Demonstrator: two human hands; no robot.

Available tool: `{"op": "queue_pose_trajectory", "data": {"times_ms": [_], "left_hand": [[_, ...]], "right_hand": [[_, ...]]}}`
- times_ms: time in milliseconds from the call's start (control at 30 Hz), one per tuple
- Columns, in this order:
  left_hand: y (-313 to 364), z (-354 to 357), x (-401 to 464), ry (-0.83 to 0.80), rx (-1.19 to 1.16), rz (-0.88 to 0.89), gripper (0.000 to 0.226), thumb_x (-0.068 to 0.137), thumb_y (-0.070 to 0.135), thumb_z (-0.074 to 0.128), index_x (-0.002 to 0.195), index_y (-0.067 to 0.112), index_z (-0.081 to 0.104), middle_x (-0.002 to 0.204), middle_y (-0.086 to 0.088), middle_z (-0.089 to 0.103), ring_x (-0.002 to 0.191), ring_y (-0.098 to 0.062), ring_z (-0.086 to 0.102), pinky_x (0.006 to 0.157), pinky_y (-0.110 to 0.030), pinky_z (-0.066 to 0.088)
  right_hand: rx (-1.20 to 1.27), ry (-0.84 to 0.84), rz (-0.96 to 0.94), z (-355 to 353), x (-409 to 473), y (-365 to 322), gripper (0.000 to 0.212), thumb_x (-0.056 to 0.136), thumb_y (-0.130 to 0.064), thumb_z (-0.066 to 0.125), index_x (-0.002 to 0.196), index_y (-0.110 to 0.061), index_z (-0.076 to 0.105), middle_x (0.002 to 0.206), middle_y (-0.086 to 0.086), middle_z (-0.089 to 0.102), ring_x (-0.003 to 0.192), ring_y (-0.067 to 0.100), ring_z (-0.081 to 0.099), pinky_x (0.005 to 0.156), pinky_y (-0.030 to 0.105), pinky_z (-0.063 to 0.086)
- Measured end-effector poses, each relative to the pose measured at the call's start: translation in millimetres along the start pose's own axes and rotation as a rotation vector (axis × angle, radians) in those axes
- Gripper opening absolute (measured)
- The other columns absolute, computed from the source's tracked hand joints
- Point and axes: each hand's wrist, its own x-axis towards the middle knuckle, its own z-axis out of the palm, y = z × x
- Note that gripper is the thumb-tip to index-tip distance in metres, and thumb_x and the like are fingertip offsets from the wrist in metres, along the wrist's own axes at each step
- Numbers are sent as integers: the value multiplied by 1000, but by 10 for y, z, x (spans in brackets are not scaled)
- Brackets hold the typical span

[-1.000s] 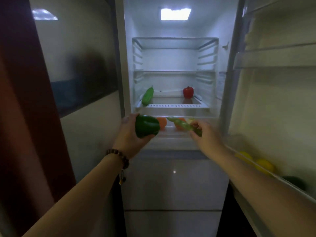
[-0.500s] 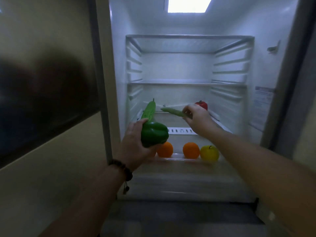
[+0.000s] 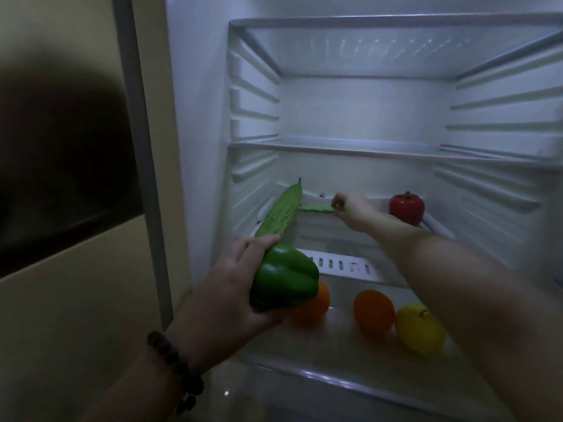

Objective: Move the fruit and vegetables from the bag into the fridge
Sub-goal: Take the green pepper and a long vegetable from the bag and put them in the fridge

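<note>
In the head view, the left hand (image 3: 231, 287) had its fingers (image 3: 259, 242) curled round a green bell pepper (image 3: 285, 280), held in front of the fridge (image 3: 365, 117). The right hand (image 3: 355, 210), deep on the lower shelf (image 3: 344, 264), pinched a small green pod (image 3: 316, 208) beside the bitter gourd (image 3: 281, 211); the red pepper (image 3: 406, 208) stood just right.

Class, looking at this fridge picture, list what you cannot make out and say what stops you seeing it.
Head view:
- Left orange: mostly hidden behind the green bell pepper held by the left hand.
- Small green pod pinched by the right hand: too small to identify.
- Bag: out of frame.
- Fridge's right wall: cut off by the edge.
</note>
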Motion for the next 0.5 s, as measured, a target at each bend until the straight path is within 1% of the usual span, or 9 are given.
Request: {"op": "queue_pose_trajectory", "data": {"times_ms": [167, 233, 300, 367, 433, 500], "left_hand": [[0, 27, 4, -3, 35, -6, 86, 62, 57, 73, 136, 33, 37, 123, 17, 41, 110, 0, 47, 95, -17, 40], [-3, 31, -7, -7, 53, -9, 87, 63, 55, 76, 137, 33, 36, 124, 17, 40, 110, 1, 46, 94, -15, 39], [-1, 30, -17, -13, 43, -14, 87, 64, 54, 77, 137, 34, 35, 125, 18, 39, 109, 1, 45, 94, -14, 39], [6, 24, -17, -13, 23, -11, 87, 63, 55, 77, 137, 35, 34, 123, 17, 39, 109, -1, 46, 95, -19, 42], [13, 18, -11, -13, 8, -5, 88, 62, 57, 77, 137, 34, 35, 123, 15, 40, 111, -5, 46, 97, -26, 43], [16, 9, -8, -16, -12, 9, 90, 61, 55, 79, 137, 31, 37, 123, 13, 41, 111, -7, 46, 98, -29, 44]], "right_hand": [[31, -13, 9, 157, 121, 35, 21, 88, -10, 62, 109, -9, 61, 112, 16, 62, 98, 28, 59, 85, 34, 48], [26, -33, 9, 136, 101, 28, 26, 89, -12, 62, 114, -10, 60, 116, 16, 61, 101, 28, 59, 89, 35, 48], [-1, -61, 4, 57, 37, -11, 35, 89, -14, 61, 123, -11, 55, 125, 13, 57, 110, 27, 56, 93, 35, 45], [-33, -53, -14, -62, -71, -82, 39, 90, -18, 60, 128, -14, 52, 130, 10, 53, 115, 25, 52, 94, 33, 42], [-53, -12, -63, -206, -229, -171, 39, 90, -24, 60, 127, -15, 52, 131, 9, 52, 118, 25, 49, 97, 34, 39], [-42, 28, -101, -365, -460, -254, 38, 90, -28, 59, 126, -17, 53, 130, 6, 51, 120, 23, 46, 100, 35, 36]]}}
